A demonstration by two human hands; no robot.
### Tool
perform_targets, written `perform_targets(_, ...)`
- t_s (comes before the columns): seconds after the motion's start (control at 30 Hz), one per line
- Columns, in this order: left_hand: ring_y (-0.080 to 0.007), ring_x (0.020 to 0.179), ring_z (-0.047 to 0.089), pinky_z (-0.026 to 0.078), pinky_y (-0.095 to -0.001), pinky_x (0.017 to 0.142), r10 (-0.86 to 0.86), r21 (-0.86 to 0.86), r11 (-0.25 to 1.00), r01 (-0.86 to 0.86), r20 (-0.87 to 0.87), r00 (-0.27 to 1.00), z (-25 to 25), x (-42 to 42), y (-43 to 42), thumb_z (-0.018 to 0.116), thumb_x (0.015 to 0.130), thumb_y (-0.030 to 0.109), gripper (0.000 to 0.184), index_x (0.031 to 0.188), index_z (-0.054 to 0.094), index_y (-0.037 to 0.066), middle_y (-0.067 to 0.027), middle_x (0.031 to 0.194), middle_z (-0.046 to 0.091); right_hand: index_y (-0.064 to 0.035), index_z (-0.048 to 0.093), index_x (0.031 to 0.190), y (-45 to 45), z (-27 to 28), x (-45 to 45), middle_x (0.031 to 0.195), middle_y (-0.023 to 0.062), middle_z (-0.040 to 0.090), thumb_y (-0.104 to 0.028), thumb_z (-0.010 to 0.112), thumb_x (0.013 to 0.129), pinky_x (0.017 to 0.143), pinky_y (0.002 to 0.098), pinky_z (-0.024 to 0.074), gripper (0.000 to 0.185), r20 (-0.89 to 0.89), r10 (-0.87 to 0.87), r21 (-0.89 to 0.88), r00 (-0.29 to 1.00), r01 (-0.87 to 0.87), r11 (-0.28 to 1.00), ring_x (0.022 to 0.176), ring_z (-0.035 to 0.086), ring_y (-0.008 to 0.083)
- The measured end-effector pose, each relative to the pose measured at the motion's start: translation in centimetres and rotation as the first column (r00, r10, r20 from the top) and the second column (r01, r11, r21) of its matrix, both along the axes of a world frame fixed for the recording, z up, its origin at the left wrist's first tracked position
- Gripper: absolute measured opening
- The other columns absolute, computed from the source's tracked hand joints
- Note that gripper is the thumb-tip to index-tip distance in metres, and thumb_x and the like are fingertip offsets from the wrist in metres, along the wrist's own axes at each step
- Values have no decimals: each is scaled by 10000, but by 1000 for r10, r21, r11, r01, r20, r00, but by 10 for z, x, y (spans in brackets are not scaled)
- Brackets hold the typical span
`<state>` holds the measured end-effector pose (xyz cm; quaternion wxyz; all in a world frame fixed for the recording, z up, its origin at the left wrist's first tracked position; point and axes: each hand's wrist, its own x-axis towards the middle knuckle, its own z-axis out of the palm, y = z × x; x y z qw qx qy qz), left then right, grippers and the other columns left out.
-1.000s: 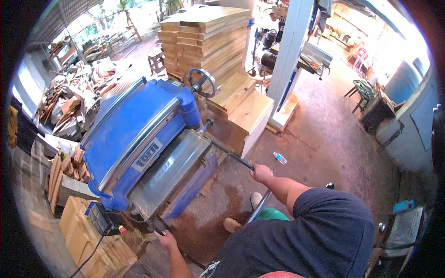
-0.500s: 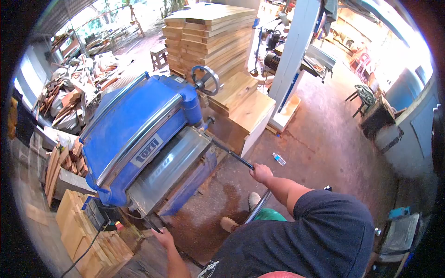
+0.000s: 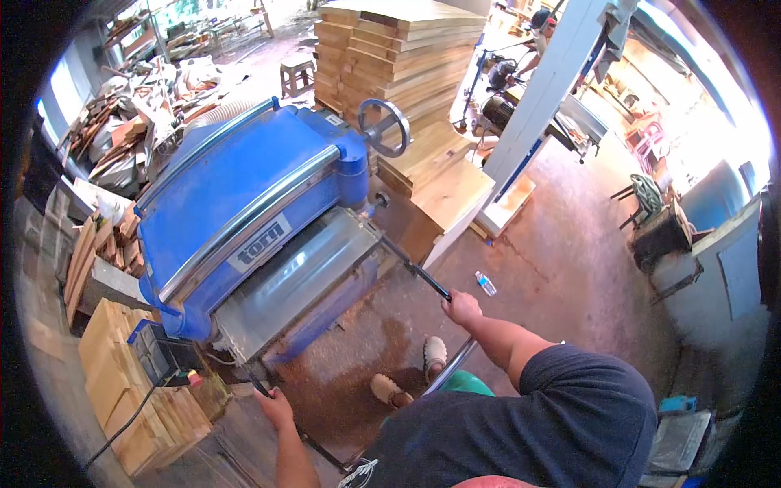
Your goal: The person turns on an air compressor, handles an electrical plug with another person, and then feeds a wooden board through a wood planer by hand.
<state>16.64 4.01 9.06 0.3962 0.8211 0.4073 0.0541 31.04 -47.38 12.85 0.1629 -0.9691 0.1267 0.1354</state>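
A blue thickness planer [image 3: 236,195] marked "torq" stands in front of me, its shiny metal bed [image 3: 301,276] facing my body. Two dark bars stick out from the bed's near corners. Around the end of the right-hand bar [image 3: 427,281] my right hand [image 3: 462,310] is closed. Lower down, my left hand [image 3: 275,407] is closed on the left-hand bar [image 3: 257,382], its fingers partly hidden. A chrome tube [image 3: 451,366] runs beside my legs. No board shows on the bed. A handwheel [image 3: 384,128] tops the planer's far right corner.
Stacked boards [image 3: 399,65] rise behind the planer, with lower boards [image 3: 447,191] beside them. More wood blocks [image 3: 130,382] stand at left, near a cable. A plastic bottle [image 3: 486,283] lies on the floor. A white post [image 3: 545,106] stands right; a person [image 3: 541,37] is behind it.
My view has shifted slightly, so the planer's front sits a little higher and the stack further right. Both hands stay on the bars. A person has come into view behind the post.
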Motion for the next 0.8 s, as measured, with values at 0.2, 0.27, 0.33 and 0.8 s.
perform_targets(0.2, -420, 1154, 494, 412, -427, 937, 18, -8, 1000, -18, 12, 1000, -43, -6, 17, 597, 857, 142, 642, 1375, 287, -75, -296, 1245, 497, -49, 625, 987, -2, -1, 0, 915, 224, 661, -380, 555, 835, 801, 495, 499, 372, 8, 21, -7, 1000, -21, 1000, 870, 638, 398)
perform_targets(0.27, -424, 1164, 485, 408, -427, 943, 19, 32, 999, -19, -5, 1000, -49, -8, 19, 596, 858, 145, 641, 1373, 286, -80, -298, 1268, 479, -47, 627, 980, -1, 0, 0, 911, 225, 661, -378, 559, 832, 800, 495, 499, 368, 9, 18, -3, 1000, -18, 1000, 865, 639, 399)
perform_targets(0.33, -428, 1174, 476, 405, -427, 949, 20, 72, 997, -19, -21, 1000, -54, -7, 21, 595, 860, 147, 640, 1371, 286, -84, -300, 1291, 461, -43, 631, 956, 0, 2, 0, 903, 229, 659, -373, 562, 830, 794, 495, 501, 360, 6, 9, -5, 1000, -9, 1000, 856, 639, 403)
perform_targets(0.8, -352, 987, 579, 428, -401, 912, 22, 35, 999, -24, 59, 998, -28, -3, 9, 630, 834, 103, 665, 1371, 283, -83, -240, 1073, 569, -47, 626, 955, 0, 3, 0, 908, 223, 654, -359, 588, 823, 795, 495, 491, 341, -7, -4, 7, 1000, 4, 1000, 881, 625, 400)
